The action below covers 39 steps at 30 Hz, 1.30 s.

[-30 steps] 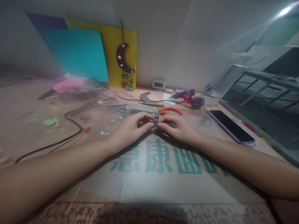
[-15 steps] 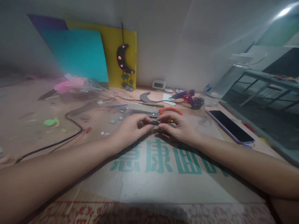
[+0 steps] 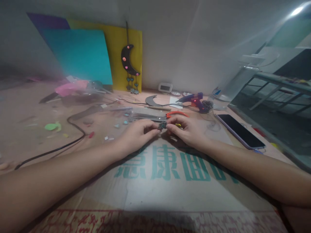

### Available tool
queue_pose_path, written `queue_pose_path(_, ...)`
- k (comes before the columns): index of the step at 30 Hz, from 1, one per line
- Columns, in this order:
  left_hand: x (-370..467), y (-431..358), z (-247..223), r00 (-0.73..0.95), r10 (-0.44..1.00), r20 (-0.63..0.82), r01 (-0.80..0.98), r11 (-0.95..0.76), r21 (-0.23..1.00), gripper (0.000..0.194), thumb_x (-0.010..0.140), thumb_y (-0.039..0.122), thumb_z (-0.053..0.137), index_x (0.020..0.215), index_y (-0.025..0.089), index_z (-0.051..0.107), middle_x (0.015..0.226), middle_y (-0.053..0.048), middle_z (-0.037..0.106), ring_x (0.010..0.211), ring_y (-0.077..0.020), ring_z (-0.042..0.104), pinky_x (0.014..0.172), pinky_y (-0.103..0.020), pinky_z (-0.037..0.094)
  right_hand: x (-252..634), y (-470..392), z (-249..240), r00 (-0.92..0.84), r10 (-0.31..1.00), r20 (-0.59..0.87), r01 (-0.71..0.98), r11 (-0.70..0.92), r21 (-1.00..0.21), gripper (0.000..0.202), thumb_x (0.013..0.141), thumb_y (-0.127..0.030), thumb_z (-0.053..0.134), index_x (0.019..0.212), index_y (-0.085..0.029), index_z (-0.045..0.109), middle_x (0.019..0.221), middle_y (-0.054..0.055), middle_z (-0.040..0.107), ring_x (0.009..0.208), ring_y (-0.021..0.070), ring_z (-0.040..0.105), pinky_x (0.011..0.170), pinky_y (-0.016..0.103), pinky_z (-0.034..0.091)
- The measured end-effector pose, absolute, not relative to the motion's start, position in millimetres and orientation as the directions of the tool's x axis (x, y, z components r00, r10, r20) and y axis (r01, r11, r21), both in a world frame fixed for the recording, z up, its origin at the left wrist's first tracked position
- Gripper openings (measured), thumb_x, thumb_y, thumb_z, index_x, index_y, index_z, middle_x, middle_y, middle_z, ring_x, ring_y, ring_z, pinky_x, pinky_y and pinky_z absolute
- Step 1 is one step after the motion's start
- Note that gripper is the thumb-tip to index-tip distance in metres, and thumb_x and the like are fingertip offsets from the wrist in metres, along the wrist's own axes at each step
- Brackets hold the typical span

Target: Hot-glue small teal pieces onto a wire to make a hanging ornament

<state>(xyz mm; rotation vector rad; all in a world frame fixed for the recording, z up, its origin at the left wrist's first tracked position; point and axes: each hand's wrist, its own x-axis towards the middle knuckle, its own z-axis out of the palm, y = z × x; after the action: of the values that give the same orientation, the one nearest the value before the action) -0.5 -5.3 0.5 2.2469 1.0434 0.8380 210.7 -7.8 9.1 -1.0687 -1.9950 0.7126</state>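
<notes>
left hand (image 3: 143, 133) and right hand (image 3: 184, 129) both had fingertips (image 3: 155, 132) pinched on a tiny grey-green charm (image 3: 162, 125), probably cause something that small needed steadying

Phone (image 3: 240, 131) is just chilling screen-up near the right edge of the table (image 3: 21, 113). Little white gadget (image 3: 165, 87) sits by the back wall (image 3: 170, 48). Over left, a turquoise sheet (image 3: 82, 56) overlaps a yellow sheet (image 3: 115, 55), with a purple sheet (image 3: 50, 22) poking out behind.
</notes>
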Motion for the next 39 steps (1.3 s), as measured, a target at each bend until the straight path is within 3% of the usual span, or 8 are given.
queue_pose_path(6, -1.0, -6.6, 2.6, 0.439, 0.852, 0.287, 0.451, -0.485, 0.75, 0.028, 0.092, 0.039, 0.049, 0.085, 0.017, 0.066, 0.079, -0.001, 0.069, 0.075, -0.0167, 0.062, 0.072, -0.027, 0.046, 212.4, -4.6, 3.6, -0.358, 0.871, 0.336, 0.366, 0.462, -0.808, 0.013, 0.09, -0.03, 0.055, 0.086, -0.018, 0.055, 0.067, -0.002, 0.058, 0.06, 0.0104, 0.057, 0.058, 0.022, 0.046)
queue_pose_path(11, -1.5, -3.3, -1.6, 0.383, 0.884, 0.268, 0.424, -0.426, 0.799, 0.024, 0.092, 0.03, 0.046, 0.102, 0.018, 0.064, 0.083, -0.001, 0.07, 0.079, -0.017, 0.064, 0.074, -0.027, 0.048, 212.3, -5.0, 3.2, -0.359, 0.868, 0.342, 0.36, 0.467, -0.808, 0.013, 0.091, -0.03, 0.055, 0.085, -0.018, 0.054, 0.067, -0.002, 0.058, 0.061, 0.0103, 0.057, 0.059, 0.022, 0.047)
queue_pose_path(16, 0.1, -3.6, -2.5, 0.38, 0.874, 0.301, 0.431, -0.456, 0.779, 0.017, 0.086, 0.023, 0.05, 0.092, 0.018, 0.065, 0.089, -0.002, 0.071, 0.084, -0.0175, 0.065, 0.078, -0.028, 0.049, 212.1, -5.8, 4.5, -0.37, 0.861, 0.349, 0.403, 0.487, -0.775, 0.014, 0.091, -0.031, 0.055, 0.084, -0.018, 0.054, 0.067, -0.002, 0.06, 0.061, 0.0106, 0.058, 0.059, 0.022, 0.047)
queue_pose_path(20, 0.8, -5.1, -1.2, 0.378, 0.88, 0.286, 0.421, -0.439, 0.794, 0.019, 0.082, 0.02, 0.05, 0.095, 0.017, 0.065, 0.087, -0.003, 0.071, 0.082, -0.0174, 0.064, 0.076, -0.028, 0.049, 212.0, -5.7, 4.4, -0.379, 0.839, 0.39, 0.445, 0.535, -0.718, 0.012, 0.09, -0.028, 0.056, 0.084, -0.018, 0.056, 0.066, -0.002, 0.061, 0.059, 0.0105, 0.058, 0.058, 0.022, 0.046)
queue_pose_path(25, 0.2, -5.0, -1.3, 0.372, 0.886, 0.277, 0.415, -0.426, 0.804, 0.023, 0.086, 0.03, 0.051, 0.101, 0.018, 0.065, 0.09, -0.003, 0.07, 0.075, -0.0168, 0.061, 0.07, -0.029, 0.047, 212.3, -5.9, 3.6, -0.39, 0.783, 0.484, 0.5, 0.622, -0.603, 0.008, 0.088, -0.024, 0.058, 0.083, -0.018, 0.059, 0.069, -0.001, 0.063, 0.062, 0.0115, 0.059, 0.061, 0.023, 0.047)
queue_pose_path(31, -1.0, -5.6, 1.3, 0.444, 0.848, 0.289, 0.402, -0.476, 0.782, 0.04, 0.094, 0.046, 0.041, 0.075, 0.018, 0.062, 0.072, -0.002, 0.063, 0.072, -0.0171, 0.059, 0.067, -0.027, 0.044, 212.3, -6.2, 3.9, -0.43, 0.676, 0.598, 0.527, 0.726, -0.442, 0.009, 0.088, -0.022, 0.058, 0.081, -0.019, 0.061, 0.073, 0.001, 0.067, 0.067, 0.0128, 0.061, 0.064, 0.024, 0.047)
queue_pose_path(39, -1.9, -4.2, 0.9, 0.5, 0.837, 0.222, 0.484, -0.483, 0.73, 0.044, 0.092, 0.053, 0.044, 0.08, 0.017, 0.068, 0.078, -0.003, 0.069, 0.075, -0.0192, 0.061, 0.066, -0.027, 0.042, 215.6, -4.1, 2.0, -0.546, 0.574, 0.61, 0.501, 0.808, -0.311, 0.01, 0.09, -0.025, 0.058, 0.083, -0.019, 0.063, 0.075, 0.003, 0.069, 0.071, 0.0162, 0.064, 0.068, 0.029, 0.05)
